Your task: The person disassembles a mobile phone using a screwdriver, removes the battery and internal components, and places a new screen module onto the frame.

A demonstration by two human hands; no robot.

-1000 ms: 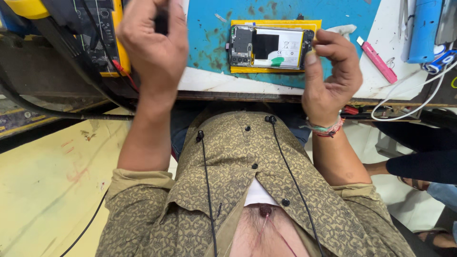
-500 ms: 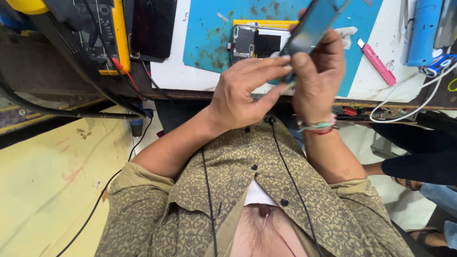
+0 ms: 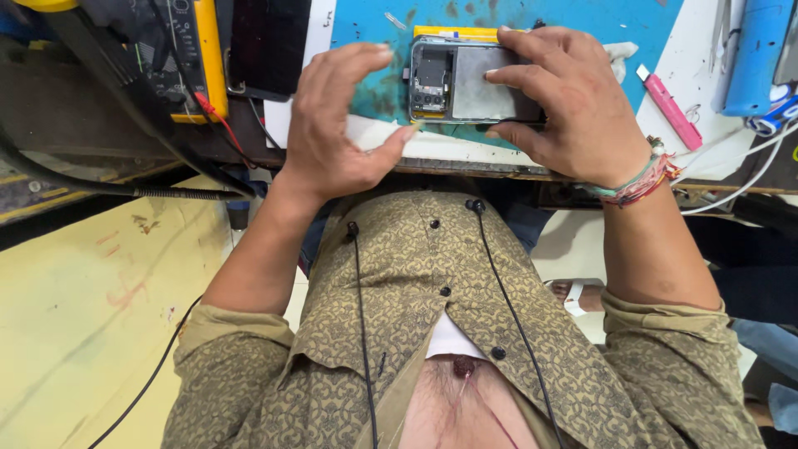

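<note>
1. You have an opened phone (image 3: 465, 83), back cover off, lying flat on the blue mat (image 3: 582, 17) near the workbench's front edge.
2. Its circuit board is exposed at one end; a grey plate covers the rest.

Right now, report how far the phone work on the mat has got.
Done: the phone lies with its back off, circuit board and metal plate exposed, on a yellow frame on the blue mat. In hand: the right hand presses its fingers on the plate; the left hand hovers beside it, holding nothing. Left: the phone is uncovered, and no back cover is visible.
</note>
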